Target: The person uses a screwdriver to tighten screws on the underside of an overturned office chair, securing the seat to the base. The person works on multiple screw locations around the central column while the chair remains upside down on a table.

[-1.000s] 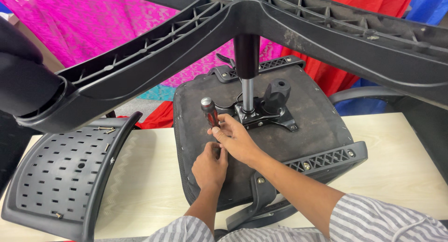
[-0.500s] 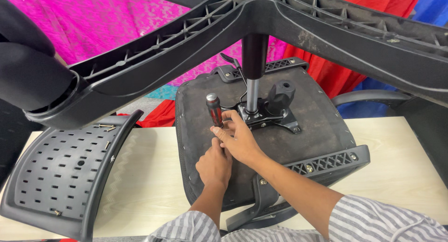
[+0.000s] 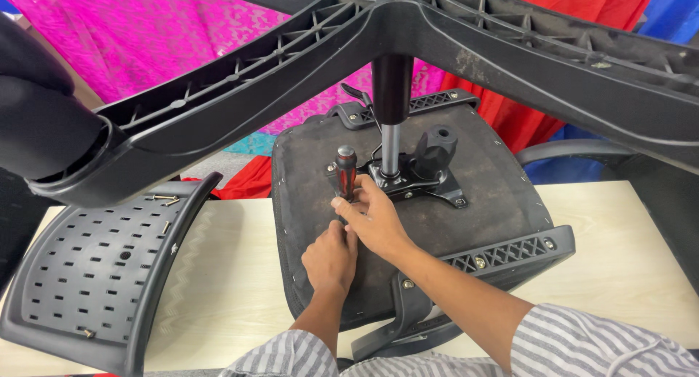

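Now my right hand [image 3: 375, 218] grips the red and black screwdriver [image 3: 345, 175] standing beside the metal plate [image 3: 415, 180], and my left hand [image 3: 331, 257] pinches its tip just below.

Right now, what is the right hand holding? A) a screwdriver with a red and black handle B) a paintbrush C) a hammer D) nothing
A: the right hand grips a screwdriver with a red and black handle, standing upright on the upturned chair seat, with the left hand just below it.
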